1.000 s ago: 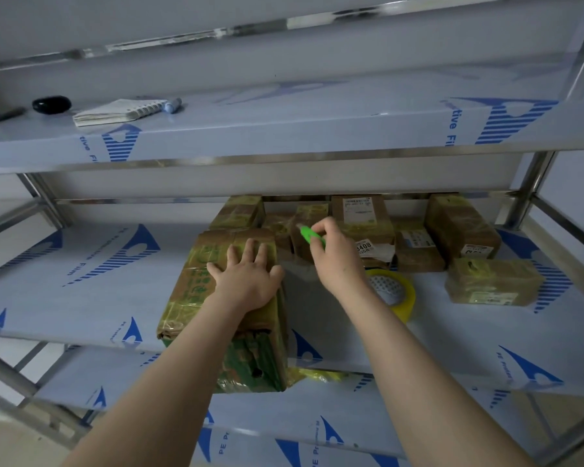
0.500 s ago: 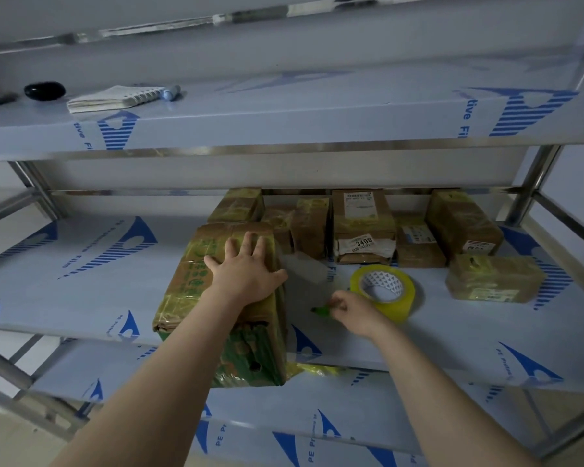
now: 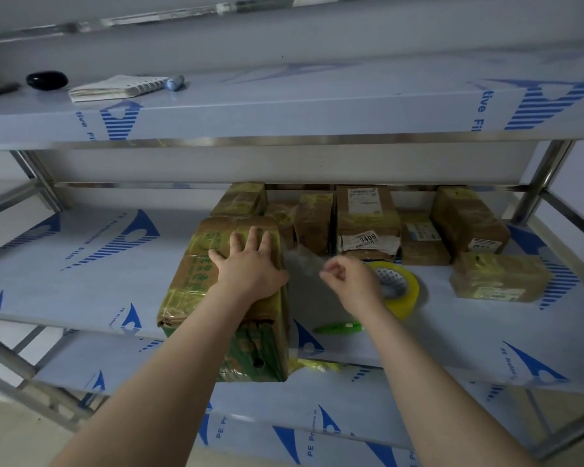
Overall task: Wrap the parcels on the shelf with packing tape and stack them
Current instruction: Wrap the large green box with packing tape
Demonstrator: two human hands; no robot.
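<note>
- Left hand (image 3: 250,269): fingers (image 3: 253,235) are lying spread on glossy taped box (image 3: 196,264).
- Right hand (image 3: 349,278): fingers (image 3: 334,268) are pinching clear film (image 3: 302,264); round yellow roll (image 3: 407,291) sitting at 3 o'clock.

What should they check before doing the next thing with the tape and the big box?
1. Left hand flat on the box, steadying it: ok.
2. Right hand pinches the loose tape strip: ok.
3. Cutter lies on the shelf, out of both hands: ok.
4. Tape roll close beside the right hand: ok.
5. Strip smooth, no wrinkles: cannot tell, it is see-through and blurry.
6. Box fully on the shelf: not ok, its near end seems to stick out past the front edge.
</note>
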